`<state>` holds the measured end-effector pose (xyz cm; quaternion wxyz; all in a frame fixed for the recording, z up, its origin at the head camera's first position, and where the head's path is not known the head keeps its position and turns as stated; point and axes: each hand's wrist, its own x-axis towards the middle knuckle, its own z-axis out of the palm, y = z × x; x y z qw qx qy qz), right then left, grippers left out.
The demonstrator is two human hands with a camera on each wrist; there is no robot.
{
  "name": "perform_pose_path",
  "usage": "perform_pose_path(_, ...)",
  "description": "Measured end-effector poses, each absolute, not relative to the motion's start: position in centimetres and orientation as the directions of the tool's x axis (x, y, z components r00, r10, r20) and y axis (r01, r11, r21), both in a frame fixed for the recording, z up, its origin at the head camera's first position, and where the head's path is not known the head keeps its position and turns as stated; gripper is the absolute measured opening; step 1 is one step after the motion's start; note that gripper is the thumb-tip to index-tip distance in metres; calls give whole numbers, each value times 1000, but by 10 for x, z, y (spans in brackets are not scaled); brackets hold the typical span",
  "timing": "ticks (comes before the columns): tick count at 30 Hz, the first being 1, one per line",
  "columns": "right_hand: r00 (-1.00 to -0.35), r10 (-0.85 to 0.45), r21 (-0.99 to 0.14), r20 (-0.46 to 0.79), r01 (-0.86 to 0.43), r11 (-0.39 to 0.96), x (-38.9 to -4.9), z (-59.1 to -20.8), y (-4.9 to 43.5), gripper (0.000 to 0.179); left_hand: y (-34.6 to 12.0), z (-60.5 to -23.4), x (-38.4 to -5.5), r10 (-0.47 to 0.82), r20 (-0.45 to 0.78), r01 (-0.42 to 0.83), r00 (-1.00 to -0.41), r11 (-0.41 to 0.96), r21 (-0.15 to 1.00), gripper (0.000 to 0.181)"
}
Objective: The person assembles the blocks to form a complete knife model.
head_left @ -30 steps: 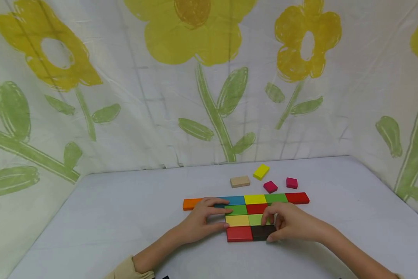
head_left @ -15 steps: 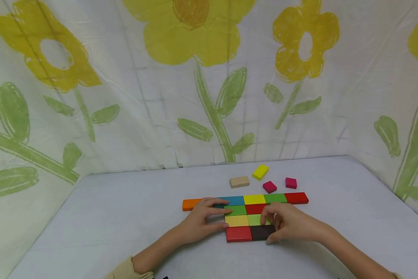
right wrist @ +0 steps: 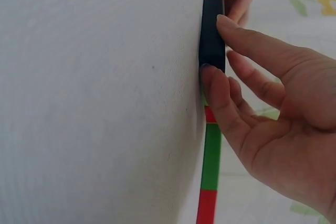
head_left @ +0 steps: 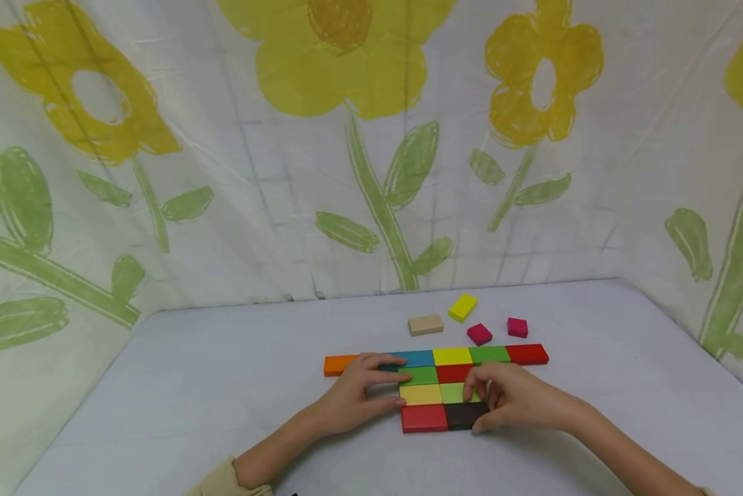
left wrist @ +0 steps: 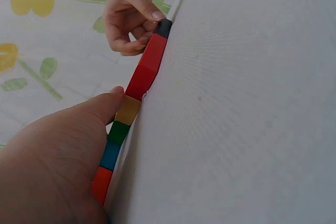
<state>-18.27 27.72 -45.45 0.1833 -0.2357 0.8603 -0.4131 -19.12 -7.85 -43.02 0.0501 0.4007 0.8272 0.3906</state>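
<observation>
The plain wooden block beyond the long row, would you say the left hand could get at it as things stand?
Probably yes: the left hand is nearby, only the low blue block seems in between, and nothing visible lies on the plain wooden block.

We log a white tabletop (head_left: 148, 399) under the left hand (head_left: 353, 396) and right hand (head_left: 523, 396); beyond and to both sides, white sheet walls (head_left: 247, 241), yellow flowers (head_left: 340, 55), green stems (head_left: 382, 207); light soft.

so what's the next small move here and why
Probably let the right hand release the black block: it already sits against the front red block, and the beige block lies loose beyond the back row.
</observation>
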Motion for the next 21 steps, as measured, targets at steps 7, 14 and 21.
perform_pose_path(7, -810, -582, -805, -76, -295, 515, -181, -451, 276, 42, -78, -431, -192, 703, 235, 622, -672, 364, 693, 38)
perform_pose_path(14, -788, -613, -763, 53, -428, 485, -172, -429, 259, 34, -78, -431, -191, 700, 225, 614, -678, 371, 697, 38)
perform_pose_path(21, -780, -625, -745, 25, -431, 509, -180, -439, 238, 36, -78, -431, -192, 701, 234, 623, -674, 370, 689, 38)
